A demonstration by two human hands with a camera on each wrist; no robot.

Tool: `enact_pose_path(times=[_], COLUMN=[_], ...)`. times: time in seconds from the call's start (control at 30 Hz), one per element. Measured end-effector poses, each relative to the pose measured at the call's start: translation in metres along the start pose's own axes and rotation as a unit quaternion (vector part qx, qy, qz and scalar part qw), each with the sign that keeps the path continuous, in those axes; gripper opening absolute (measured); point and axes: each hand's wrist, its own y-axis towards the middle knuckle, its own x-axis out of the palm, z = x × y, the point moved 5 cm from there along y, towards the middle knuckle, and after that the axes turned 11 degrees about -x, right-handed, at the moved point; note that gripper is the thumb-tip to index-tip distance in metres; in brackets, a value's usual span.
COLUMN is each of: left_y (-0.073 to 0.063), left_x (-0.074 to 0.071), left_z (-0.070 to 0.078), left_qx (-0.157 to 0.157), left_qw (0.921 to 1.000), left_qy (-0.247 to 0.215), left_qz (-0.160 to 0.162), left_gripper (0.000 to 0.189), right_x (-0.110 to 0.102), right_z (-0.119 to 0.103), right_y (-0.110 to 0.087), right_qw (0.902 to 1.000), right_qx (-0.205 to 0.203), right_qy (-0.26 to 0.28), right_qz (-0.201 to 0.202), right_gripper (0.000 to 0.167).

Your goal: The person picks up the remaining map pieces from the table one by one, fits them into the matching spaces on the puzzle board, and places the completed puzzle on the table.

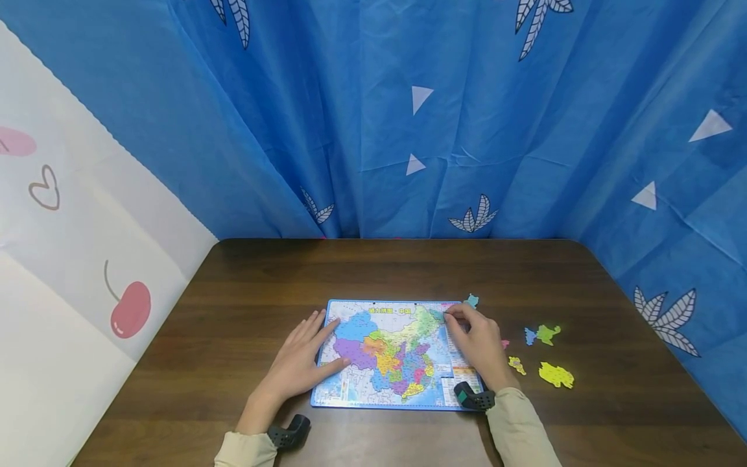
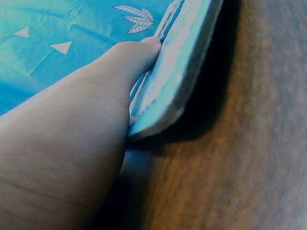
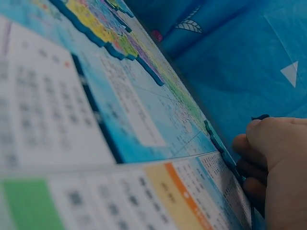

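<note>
A map puzzle board [image 1: 373, 397] with a blue rim lies on the table, most of its coloured pieces in place. Across its left edge rests my left hand [image 1: 297, 363], fingers spread and straight. In the left wrist view the thumb [image 2: 136, 55] lies along the board's edge. My right hand [image 1: 480, 340] is over the board's upper right part. Between its thumb and fingers it pinches a small puzzle piece [image 3: 260, 117], of which only a dark edge shows in the right wrist view. A teal-green area [image 1: 436, 316] of the map lies beside those fingertips.
Loose puzzle pieces lie right of the board: teal [image 1: 472, 300], blue [image 1: 530, 336], green [image 1: 547, 334], large yellow [image 1: 556, 375], small yellow [image 1: 516, 365], and a pink one [image 1: 504, 343] partly behind the right hand. A blue curtain [image 1: 385, 117] hangs behind the brown table [image 1: 262, 272].
</note>
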Motion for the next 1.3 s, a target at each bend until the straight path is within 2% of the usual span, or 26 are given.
enact_pose_path(times=[0.17, 0.47, 1.0, 1.3], left_y=[-0.0004, -0.0011, -0.0016, -0.0013], left_x=[0.0004, -0.0017, -0.0030, -0.0019], left_z=[-0.0004, 0.0005, 0.0016, 0.0009], left_qx=[0.000, 0.002, 0.001, 0.006], left_qw=[1.0000, 1.0000, 1.0000, 1.0000], left_qy=[0.004, -0.001, 0.001, 0.001], left_qz=[-0.001, -0.001, 0.002, 0.005], left_gripper=[0.090, 0.089, 0.090, 0.090], right_x=[0.0013, 0.0030, 0.0050, 0.0051], right_z=[0.0009, -0.0023, -0.0046, -0.0078], right_y=[-0.0016, -0.0010, 0.0018, 0.0010], right_qw=[1.0000, 0.9995, 0.9991, 0.9986], right_qx=[0.003, -0.027, -0.029, -0.035], right_qy=[0.003, 0.006, 0.023, 0.026], right_qz=[-0.008, -0.014, -0.021, -0.028], right_gripper=[0.016, 0.017, 0.030, 0.026])
